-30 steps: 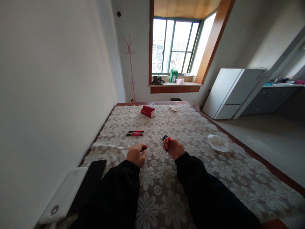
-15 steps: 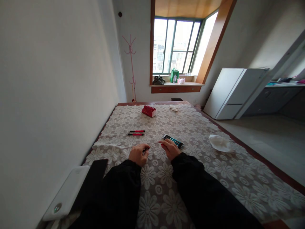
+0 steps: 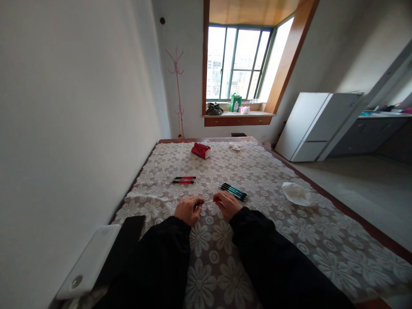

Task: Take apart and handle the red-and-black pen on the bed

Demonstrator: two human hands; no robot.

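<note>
My left hand [image 3: 188, 210] pinches a small black pen part [image 3: 199, 203], mostly hidden by the fingers. From it a thin pale rod [image 3: 209, 201], like a pen refill, reaches across to my right hand [image 3: 230, 206]. That hand is closed on a red pen barrel [image 3: 216, 199], of which only the near end shows. Just beyond my right fingers lie several teal-and-black pens [image 3: 234, 190] side by side. Farther left, two red-and-black pens [image 3: 183, 182] rest parallel on the flowered tablecloth [image 3: 201, 279].
A red tissue pack [image 3: 201, 150] lies toward the far end, with a crumpled scrap [image 3: 234, 146] to its right. White tissue [image 3: 298, 194] is on the right. A white device [image 3: 92, 262] and a dark flat object [image 3: 124, 242] lie at the near left, by the wall.
My right hand has shifted slightly nearer and its fingers have curled in around the red barrel. The pale rod now shows between both hands. The pens on the cloth have not moved.
</note>
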